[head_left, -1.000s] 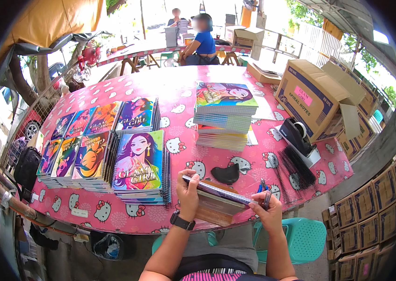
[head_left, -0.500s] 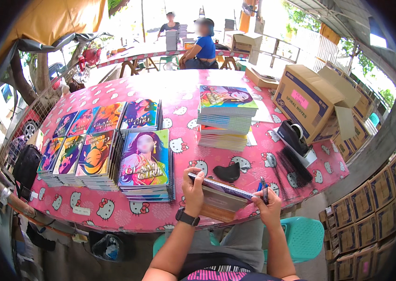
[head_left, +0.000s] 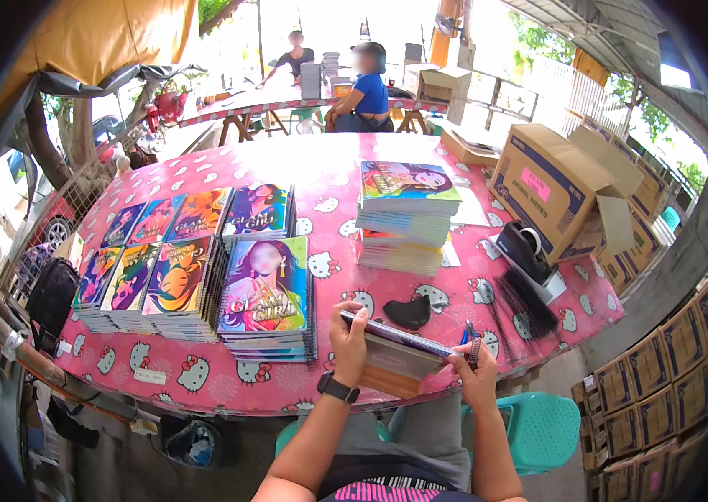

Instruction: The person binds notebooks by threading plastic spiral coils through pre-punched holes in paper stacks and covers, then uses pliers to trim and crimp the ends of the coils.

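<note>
- Gripping the notebook (head_left: 400, 338) at both ends, I have it between my two hands, over the near edge of the bench (head_left: 203, 156).
- My left fingers (head_left: 358, 323) are closed on its left end, the thumb up at the top corner.
- My right fingers (head_left: 459, 361) pinch its right end, which sits lower in view and a little nearer me.
- The notebook is tilted, one narrow edge turned up between the fingers; I cannot tell whether its lower side touches the bench.
- A dark coil (head_left: 475, 350) is at my right fingers; how it is held is unclear.
- A blue pen (head_left: 465, 333) lies just past the notebook's right end.
- Just beyond the notebook is a small black object (head_left: 408, 312).
- Left of my left fingers stands the nearest stack (head_left: 264, 289), apart from them, with more piles (head_left: 171, 276) beside it.
- Farther off, ahead of me, is a taller stack (head_left: 408, 219).
- To the right lie black coils (head_left: 529, 303), near a tape dispenser (head_left: 525, 249) and an open carton (head_left: 548, 188).
</note>
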### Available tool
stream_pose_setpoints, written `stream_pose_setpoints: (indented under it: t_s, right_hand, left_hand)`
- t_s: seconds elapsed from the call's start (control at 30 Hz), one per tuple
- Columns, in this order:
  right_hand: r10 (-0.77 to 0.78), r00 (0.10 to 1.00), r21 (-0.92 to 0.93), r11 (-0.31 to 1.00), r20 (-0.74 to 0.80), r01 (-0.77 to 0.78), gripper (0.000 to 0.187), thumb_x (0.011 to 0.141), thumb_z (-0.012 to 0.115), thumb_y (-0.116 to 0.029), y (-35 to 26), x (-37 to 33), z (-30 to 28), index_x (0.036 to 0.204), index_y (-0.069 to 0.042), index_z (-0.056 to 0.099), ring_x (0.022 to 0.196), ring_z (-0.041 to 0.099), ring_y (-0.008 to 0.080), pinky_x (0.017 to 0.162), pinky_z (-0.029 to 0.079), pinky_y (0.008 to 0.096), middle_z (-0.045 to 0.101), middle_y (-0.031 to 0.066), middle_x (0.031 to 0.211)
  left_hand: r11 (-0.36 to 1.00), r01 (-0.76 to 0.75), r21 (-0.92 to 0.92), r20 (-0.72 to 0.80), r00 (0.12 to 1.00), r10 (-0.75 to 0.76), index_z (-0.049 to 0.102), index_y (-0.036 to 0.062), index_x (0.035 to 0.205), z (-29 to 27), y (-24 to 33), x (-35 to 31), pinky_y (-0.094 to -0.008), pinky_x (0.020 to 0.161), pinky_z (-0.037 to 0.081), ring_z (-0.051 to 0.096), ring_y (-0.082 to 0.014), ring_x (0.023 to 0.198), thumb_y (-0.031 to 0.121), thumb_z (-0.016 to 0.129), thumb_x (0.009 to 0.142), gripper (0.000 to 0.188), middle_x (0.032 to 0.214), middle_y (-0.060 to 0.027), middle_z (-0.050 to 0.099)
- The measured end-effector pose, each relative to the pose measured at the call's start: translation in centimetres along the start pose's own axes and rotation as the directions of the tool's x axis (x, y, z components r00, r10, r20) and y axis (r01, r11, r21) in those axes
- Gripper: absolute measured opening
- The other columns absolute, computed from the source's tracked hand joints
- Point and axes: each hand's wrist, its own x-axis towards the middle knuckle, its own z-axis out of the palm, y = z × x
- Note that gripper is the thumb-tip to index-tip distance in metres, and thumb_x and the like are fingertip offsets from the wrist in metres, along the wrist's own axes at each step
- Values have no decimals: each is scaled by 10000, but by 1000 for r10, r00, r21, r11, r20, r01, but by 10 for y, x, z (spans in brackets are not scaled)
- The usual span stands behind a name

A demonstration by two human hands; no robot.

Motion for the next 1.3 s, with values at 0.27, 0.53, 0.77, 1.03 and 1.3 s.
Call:
stream_pose_setpoints:
  t_s: [0.27, 0.53, 0.77, 1.03, 1.3]
  right_hand:
    - [251, 968, 351, 905, 20, -241, 88, 913, 615, -135, 3, -4, 2, 864, -65, 591, 488, 410, 35, 442, 312, 194, 487, -42, 636]
    - [362, 932, 469, 828, -27, -308, 93, 855, 612, -77, -2, 15, 12, 788, -84, 549, 477, 398, 34, 432, 312, 190, 472, -44, 644]
    - [356, 914, 407, 819, 193, -405, 89, 850, 623, -86, 7, 36, -15, 803, -69, 549, 486, 398, 31, 436, 304, 189, 470, -32, 662]
    - [381, 920, 324, 861, 97, -391, 90, 848, 653, -105, 2, 26, -10, 837, -56, 578, 538, 396, 23, 478, 287, 196, 474, -51, 683]
    - [257, 957, 274, 919, 133, -284, 227, 829, 706, -117, 1, 7, -13, 1003, -34, 586, 693, 406, 32, 622, 331, 193, 458, -45, 838]
  left_hand:
    - [1000, 5, -13, -31, 999, -6, 540, 41, 977, 6, 1, -3, -237, 642, 395, 472, -69, 722, 111, 597, 887, 128, 810, 13, 527]
    - [1000, -13, -25, -75, 997, 11, 531, 59, 966, 9, 2, -4, -225, 644, 356, 416, -56, 732, 81, 586, 887, 99, 811, 31, 464]
    - [995, 96, -20, -12, 995, -96, 538, 61, 1019, 14, 1, -2, -206, 653, 355, 415, -46, 741, 110, 600, 906, 138, 857, 32, 479]
    - [999, -4, 43, 32, 999, 3, 379, 43, 1404, 10, -10, -8, -325, 1004, 353, 479, -184, 1129, 135, 535, 942, 497, 1232, -116, 515]
    - [1000, -15, -21, 36, 999, 16, 286, 12, 1465, 1, -5, -24, -335, 1078, 300, 419, -208, 1269, 212, 531, 973, 585, 1393, -140, 431]
